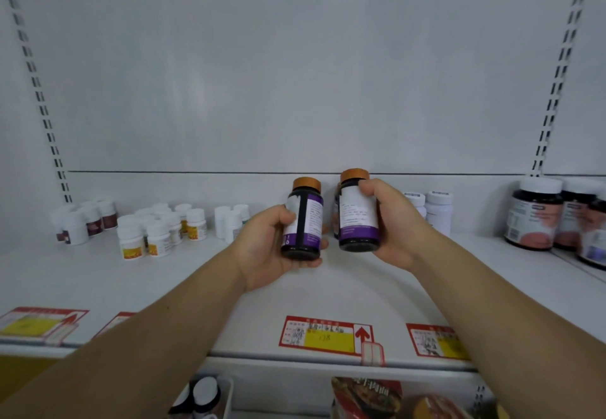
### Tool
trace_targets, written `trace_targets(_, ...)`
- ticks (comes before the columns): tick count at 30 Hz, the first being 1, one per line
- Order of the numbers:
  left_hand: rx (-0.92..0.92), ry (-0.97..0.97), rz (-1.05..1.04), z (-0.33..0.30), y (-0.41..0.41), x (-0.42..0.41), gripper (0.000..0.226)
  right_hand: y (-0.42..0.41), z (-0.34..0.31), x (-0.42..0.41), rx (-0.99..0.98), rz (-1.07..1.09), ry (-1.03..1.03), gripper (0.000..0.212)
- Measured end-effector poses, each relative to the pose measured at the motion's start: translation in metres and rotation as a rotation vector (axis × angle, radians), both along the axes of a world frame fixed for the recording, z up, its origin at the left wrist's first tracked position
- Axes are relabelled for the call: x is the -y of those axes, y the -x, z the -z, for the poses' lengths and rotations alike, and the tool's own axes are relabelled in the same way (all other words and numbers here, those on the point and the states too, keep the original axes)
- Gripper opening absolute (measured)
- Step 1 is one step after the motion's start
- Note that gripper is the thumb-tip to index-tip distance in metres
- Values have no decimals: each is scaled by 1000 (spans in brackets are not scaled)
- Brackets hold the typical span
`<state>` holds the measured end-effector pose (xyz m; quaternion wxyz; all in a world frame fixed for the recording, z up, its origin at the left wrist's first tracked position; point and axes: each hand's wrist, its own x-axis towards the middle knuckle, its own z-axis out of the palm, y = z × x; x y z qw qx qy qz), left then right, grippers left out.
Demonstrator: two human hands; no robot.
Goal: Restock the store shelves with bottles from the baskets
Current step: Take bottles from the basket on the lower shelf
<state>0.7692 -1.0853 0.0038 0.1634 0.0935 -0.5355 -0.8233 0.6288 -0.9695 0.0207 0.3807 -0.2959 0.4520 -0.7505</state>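
Both arms reach up from the bottom of the frame to the middle, each hand wrapped round one dark bottle with an orange cap and a purple-and-white label. The left hand grips the left bottle from its left side and underneath, fingers curled round the body. The right hand grips the right bottle from its right side, fingertips over the top of the label just below the cap. The two bottles stand upright, just beside each other but apart, held above the white shelf at centre frame; I cannot tell whether their bases touch it.

Behind the right hand stand two white bottles. At left of the frame sit clusters of small white pill bottles, some with yellow labels. At the right edge stand large dark jars with white lids. Red-and-yellow price tags lie along the shelf's front edge. At the bottom, below the shelf, a white basket holds dark bottles, with colourful packets to its right
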Motion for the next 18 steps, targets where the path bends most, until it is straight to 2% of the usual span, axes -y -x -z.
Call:
trace_targets(9,-16,106,-168,-14,0,-12,39,-6,-3,1,67,91,31,30)
trace_targets(13,-17,150,-270,-25,-13,-22,33,-13,-5,-2,-10,-13,68,33)
trace_targets(18,-20,273,-384,-19,-57,-35,33,-29,-11,-1,-231,-20,134,9)
